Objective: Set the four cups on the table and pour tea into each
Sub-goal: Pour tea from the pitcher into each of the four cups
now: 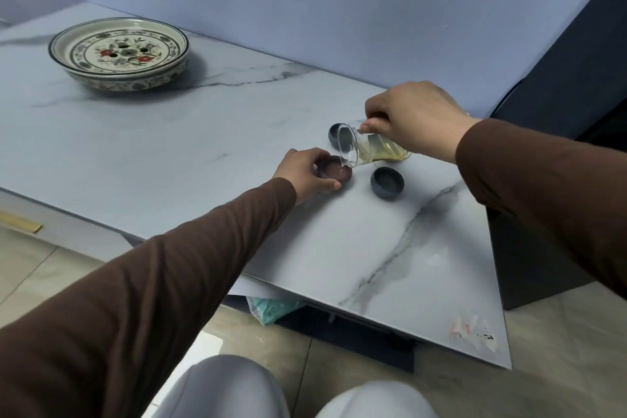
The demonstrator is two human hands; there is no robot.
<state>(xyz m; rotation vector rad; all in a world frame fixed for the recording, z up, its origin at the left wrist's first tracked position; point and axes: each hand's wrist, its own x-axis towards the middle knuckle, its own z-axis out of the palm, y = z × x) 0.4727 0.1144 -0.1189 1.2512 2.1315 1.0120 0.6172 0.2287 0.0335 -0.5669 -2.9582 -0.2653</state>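
A brown cup (336, 172) stands on the marble table (169, 153), and my left hand (303, 173) grips its near side. My right hand (410, 115) holds a glass pitcher (369, 148) of pale yellow tea, tipped to the left with its spout over the brown cup; tea runs into the cup. A dark grey cup (387, 182) sits just right of the brown one. Another dark cup (334, 132) stands behind the pitcher, partly hidden by the glass. I see no fourth cup.
A round painted ceramic tea tray (118, 54) with drain holes sits at the far left of the table. A wall runs behind the table, and a dark cabinet (559, 78) stands to the right. My knees are below the table's near edge.
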